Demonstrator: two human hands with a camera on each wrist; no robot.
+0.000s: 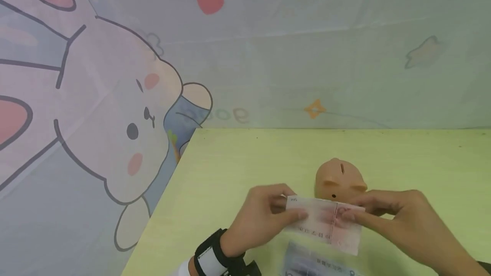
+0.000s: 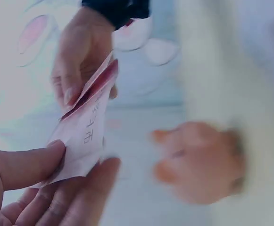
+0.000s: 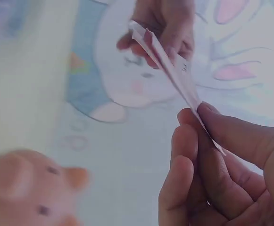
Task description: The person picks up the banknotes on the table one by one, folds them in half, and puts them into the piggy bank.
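A pinkish-red banknote (image 1: 320, 225), apparently folded, is stretched between both hands above the table. My left hand (image 1: 264, 212) pinches its left end, thumb on the near face. At the other end, my right hand (image 1: 406, 220) pinches it between thumb and fingers. The left wrist view shows the banknote (image 2: 82, 141) edge-on, its layers slightly parted. Just beyond the note stands an orange-pink piggy bank (image 1: 337, 178) with a slot on top, its lower part partly hidden by the note and the right hand. Blurred, it shows again as a piggy bank (image 3: 28, 188) in the right wrist view.
A bluish banknote (image 1: 314, 263) lies on the yellow-green table (image 1: 238, 156) at the front, cut off by the frame. Behind the table hangs a cloth (image 1: 287, 63) printed with a cartoon rabbit. On my left wrist is a black strap (image 1: 218, 246).
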